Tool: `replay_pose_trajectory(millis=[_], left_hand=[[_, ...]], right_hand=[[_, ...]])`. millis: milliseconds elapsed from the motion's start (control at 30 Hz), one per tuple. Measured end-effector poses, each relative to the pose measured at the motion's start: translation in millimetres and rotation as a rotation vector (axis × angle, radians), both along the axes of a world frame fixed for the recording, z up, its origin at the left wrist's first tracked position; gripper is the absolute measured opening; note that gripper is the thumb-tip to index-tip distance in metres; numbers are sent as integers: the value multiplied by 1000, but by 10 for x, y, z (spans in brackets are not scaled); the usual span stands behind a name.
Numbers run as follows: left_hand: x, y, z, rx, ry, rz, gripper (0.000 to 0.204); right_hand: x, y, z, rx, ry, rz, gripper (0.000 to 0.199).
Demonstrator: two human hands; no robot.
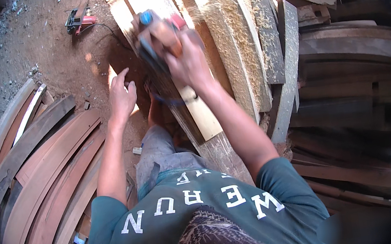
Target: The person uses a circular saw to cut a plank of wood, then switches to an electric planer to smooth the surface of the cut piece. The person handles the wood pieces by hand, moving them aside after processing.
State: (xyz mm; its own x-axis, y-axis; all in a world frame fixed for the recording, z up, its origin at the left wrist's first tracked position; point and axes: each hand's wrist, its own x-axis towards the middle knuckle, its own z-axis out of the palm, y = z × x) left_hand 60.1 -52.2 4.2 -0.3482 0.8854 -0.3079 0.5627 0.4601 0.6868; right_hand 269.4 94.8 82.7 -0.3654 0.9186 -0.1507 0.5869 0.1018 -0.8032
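Note:
My right hand (pixel 191 63) is closed around the handle of an electric hand planer (pixel 160 36), which is smeared by motion. The planer rests over a long pale board (pixel 202 116) lying on a weathered timber (pixel 223 150) in front of me. Its sole and the board under it are hidden by its body. A dark cord loops near my right wrist. My left hand (pixel 123 96) hangs in the air left of the board, fingers apart and holding nothing.
A red and black power tool (pixel 79 21) with a cord lies on the dirt floor (pixel 42 48) at the far left. Reddish planks (pixel 57 160) are stacked at lower left. Shavings cover timbers (pixel 231 38) right of the board; more dark beams (pixel 348 82) pile up farther right.

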Motion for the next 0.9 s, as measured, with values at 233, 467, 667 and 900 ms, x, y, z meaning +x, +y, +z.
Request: replay_pose_trajectory(millis=[233,467,667,900], left_hand=[[1229,427,233,-83,79,-25,82],[2024,713,431,-334,95,253,139],[1255,159,281,24,-898,321,126],[995,-336,5,17,-960,346,124]], right_hand=[[2063,-2710,176,-268,-49,-69,46],[2802,-3723,620,-330,-41,-349,37],[3159,-3930,786,-313,183,-593,30],[3237,-3712,735,-292,206,-610,33]])
